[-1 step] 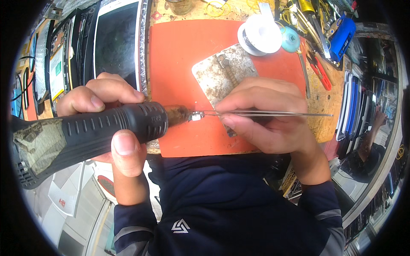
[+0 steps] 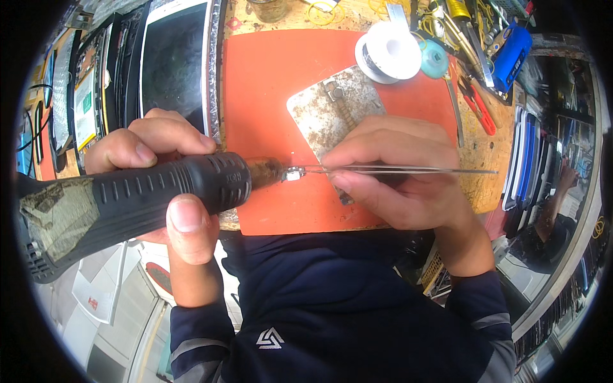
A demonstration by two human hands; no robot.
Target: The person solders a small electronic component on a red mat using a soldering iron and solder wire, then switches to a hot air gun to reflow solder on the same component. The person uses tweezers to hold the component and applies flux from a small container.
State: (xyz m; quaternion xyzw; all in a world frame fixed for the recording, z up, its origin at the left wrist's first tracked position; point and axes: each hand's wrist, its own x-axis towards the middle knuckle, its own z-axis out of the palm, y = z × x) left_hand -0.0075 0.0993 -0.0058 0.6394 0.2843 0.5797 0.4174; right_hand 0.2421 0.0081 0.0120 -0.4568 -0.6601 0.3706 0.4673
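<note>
My left hand (image 2: 163, 137) is wrapped round a black hot air gun (image 2: 140, 191) with a patch of worn tape on its handle. Its browned metal nozzle (image 2: 265, 172) points right. In my right hand (image 2: 402, 172) a pair of thin metal tweezers (image 2: 447, 170) is pinched between thumb and fingers. Their tips grip a small silvery metal part (image 2: 294, 173) right at the nozzle's mouth, above the orange mat (image 2: 268, 96). A stained metal plate (image 2: 325, 112) with a clamp lies on the mat, partly hidden under my right hand.
At the mat's far right stand a white spool (image 2: 393, 51) and a teal round container (image 2: 434, 59). Red-handled pliers (image 2: 477, 108), a blue tool (image 2: 513, 57) and several other tools crowd the right side. A white-framed tablet (image 2: 175, 64) lies to the left, beside stacked panels.
</note>
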